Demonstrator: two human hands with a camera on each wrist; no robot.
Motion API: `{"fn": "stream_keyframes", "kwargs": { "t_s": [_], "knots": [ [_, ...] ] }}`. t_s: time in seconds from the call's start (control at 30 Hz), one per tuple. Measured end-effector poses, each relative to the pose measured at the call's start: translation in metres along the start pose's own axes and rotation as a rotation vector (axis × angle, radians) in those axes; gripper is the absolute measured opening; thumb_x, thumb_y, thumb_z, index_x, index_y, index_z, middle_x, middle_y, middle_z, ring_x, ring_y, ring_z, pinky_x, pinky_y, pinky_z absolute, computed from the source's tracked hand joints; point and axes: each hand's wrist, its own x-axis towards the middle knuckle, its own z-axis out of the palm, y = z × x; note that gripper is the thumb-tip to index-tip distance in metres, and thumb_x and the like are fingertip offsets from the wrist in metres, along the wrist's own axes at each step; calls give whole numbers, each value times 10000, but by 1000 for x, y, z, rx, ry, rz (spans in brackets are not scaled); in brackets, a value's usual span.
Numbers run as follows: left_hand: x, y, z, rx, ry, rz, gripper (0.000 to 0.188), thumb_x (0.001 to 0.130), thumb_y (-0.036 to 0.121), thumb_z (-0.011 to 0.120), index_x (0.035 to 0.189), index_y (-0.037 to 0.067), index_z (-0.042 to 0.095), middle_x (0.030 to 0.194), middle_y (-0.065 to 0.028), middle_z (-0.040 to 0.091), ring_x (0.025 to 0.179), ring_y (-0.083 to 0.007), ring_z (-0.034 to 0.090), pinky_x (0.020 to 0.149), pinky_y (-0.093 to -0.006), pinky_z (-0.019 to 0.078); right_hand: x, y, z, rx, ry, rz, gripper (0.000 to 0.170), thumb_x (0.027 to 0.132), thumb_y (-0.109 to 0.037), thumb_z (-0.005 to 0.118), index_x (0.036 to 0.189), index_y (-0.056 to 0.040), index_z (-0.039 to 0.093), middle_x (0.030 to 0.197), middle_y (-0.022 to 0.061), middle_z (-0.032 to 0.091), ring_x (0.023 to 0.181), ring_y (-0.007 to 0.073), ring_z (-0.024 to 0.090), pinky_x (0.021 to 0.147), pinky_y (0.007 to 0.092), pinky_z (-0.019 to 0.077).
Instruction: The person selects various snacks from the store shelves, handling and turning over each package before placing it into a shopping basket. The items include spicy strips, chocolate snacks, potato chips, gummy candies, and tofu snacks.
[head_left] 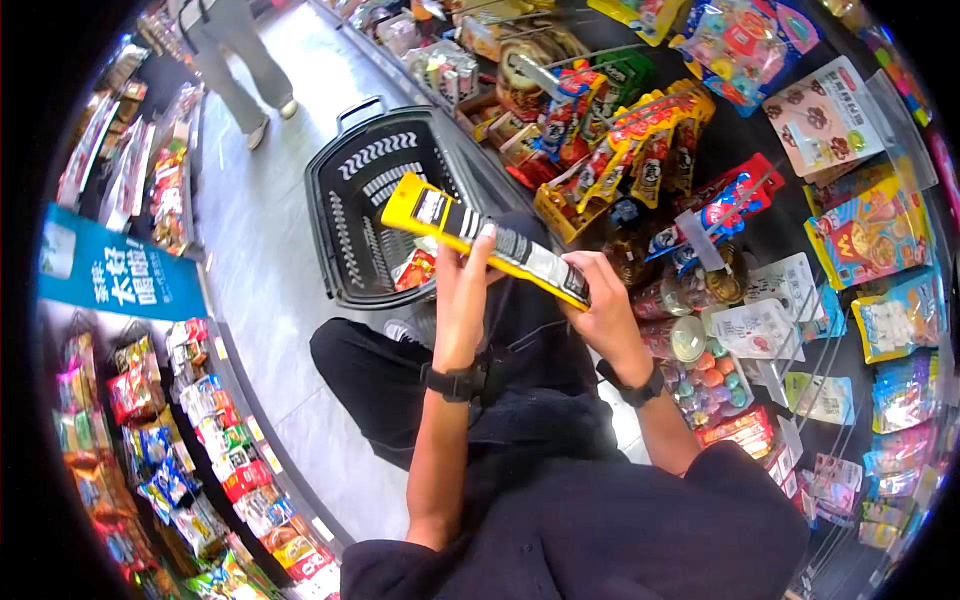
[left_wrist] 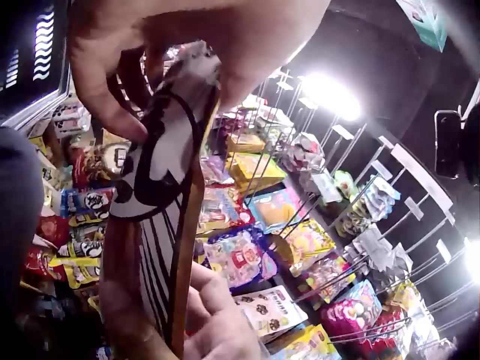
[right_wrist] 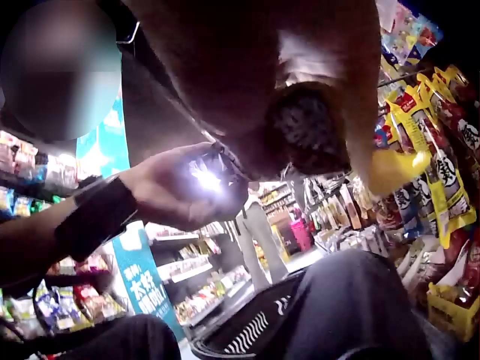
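Note:
A long yellow, black and silver snack packet (head_left: 520,262) is held up between both hands, tilted over the person's lap. My left hand (head_left: 462,305) pinches it near the middle, thumb on the printed face. At its lower right end, my right hand (head_left: 608,312) grips the edge with curled fingers. In the left wrist view the packet (left_wrist: 161,172) shows a white and black printed face, with the left hand (left_wrist: 112,45) above and the right hand (left_wrist: 217,326) below. The left hand (right_wrist: 176,187) also appears in the right wrist view, beside a bright glare.
A black shopping basket (head_left: 325,235) stands on the floor ahead, with a red and yellow packet (head_left: 415,270) inside. Hanging snack bags (head_left: 870,235) and yellow-red packets (head_left: 650,150) fill the right shelf. More snack shelves (head_left: 235,440) line the left. Another person's legs (head_left: 235,60) stand beyond.

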Motion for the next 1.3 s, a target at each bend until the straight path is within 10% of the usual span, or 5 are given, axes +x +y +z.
{"fn": "stream_keyframes", "kwargs": {
  "t_s": [0.27, 0.57, 0.73, 1.03, 1.3],
  "knots": [
    [-32, 6, -72, 174, -192, 88, 385, 891, 92, 686, 1219, -55, 546, 1106, -95, 636, 1026, -146, 605, 908, -275, 491, 17, -39, 35, 910, -441, 523, 352, 977, -256, 594, 1187, 26, 599, 1017, 41, 668, 886, 85, 621, 794, 260, 507],
    [4, -63, -149, 181, 74, 15, 464, 949, 67, 584, 1381, -13, 432, 1196, -110, 618, 1039, -169, 615, 895, -283, 491, 26, -34, 139, 160, -243, -79, 478, 850, -63, 630, 1316, -38, 526, 1236, 227, 541, 1087, 407, 548, 947, 429, 453],
    [42, -92, -178, -197, 201, -268, 484, 1009, 141, 467, 1474, 91, 345, 1247, -96, 564, 1062, -159, 579, 853, -316, 496, 26, -17, 198, 106, -389, 8, 597, 782, -30, 658, 1356, -84, 502, 1293, 196, 499, 1139, 364, 527, 990, 418, 433],
    [171, -124, -246, 792, 104, 84, 458, 930, 164, 642, 1325, -18, 499, 1192, -113, 616, 1081, -188, 581, 910, -316, 481, 121, 78, 309, 249, -167, -13, 398, 846, -162, 630, 1201, 2, 552, 1060, 238, 565, 983, 400, 589, 867, 423, 488],
    [150, -41, -143, 411, -151, -39, 291, 994, 120, 528, 1248, -20, 553, 1200, -99, 613, 1084, -162, 584, 922, -284, 470, 126, 43, 168, 187, -180, -105, 266, 899, -162, 582, 1105, 6, 595, 1067, 187, 612, 1015, 357, 597, 887, 427, 483]
  ]
}}
